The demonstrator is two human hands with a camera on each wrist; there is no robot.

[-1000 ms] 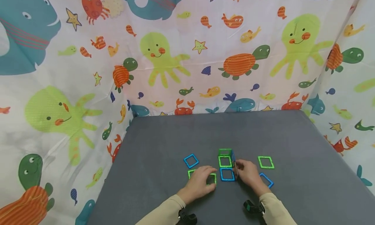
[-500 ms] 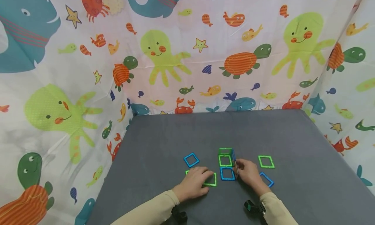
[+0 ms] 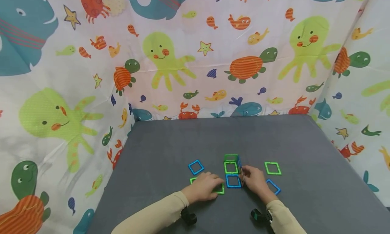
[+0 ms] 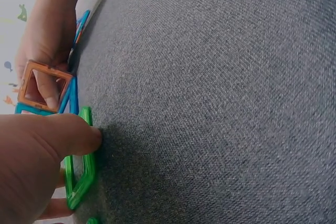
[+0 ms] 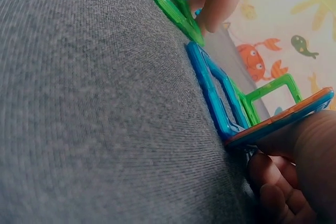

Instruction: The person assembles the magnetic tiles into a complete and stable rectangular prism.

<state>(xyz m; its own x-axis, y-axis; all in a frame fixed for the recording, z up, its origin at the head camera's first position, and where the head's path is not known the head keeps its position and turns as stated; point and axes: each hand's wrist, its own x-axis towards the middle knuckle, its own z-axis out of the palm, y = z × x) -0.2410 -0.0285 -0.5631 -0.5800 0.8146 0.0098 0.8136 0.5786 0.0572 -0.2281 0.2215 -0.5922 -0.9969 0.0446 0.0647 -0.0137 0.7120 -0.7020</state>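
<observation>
Facing a cloth (image 3: 176, 41) printed with octopuses, turtles and whales, a person in cream sleeves (image 3: 161, 210) reaches over a dark grey surface (image 3: 182, 139), followed through the head and wrist cameras I run from afar. The right hand (image 3: 255, 180) grasps an orange tile (image 4: 24, 86) that stands upright along the right edge of a flat blue tile (image 3: 233, 186). The left hand (image 3: 202, 188), its back to the head camera, grips the left green tile (image 4: 90, 169) between thumb and fingers, low at the surface. Between the hands sits a small build of square, open frames: the flat blue tile nearest the person, a flat green tile (image 3: 225, 167) beyond it, an upright green tile (image 3: 231, 155) across the far end and an upright blue tile (image 3: 239, 163) on the right. I judge that all turns on one close relation: the left green tile lies just beside the flat blue tile, on its left, with the left hand nearer that side and the right hand at the opposite edge. Being square, neither piece offers a long axis; whether they touch, I cannot tell. Apart lie a loose blue tile (image 3: 191, 170) and a partly hidden second green tile (image 3: 193, 179) to the left, an outer green tile (image 3: 274, 173) and an outer blue tile (image 3: 275, 185) to the right.
</observation>
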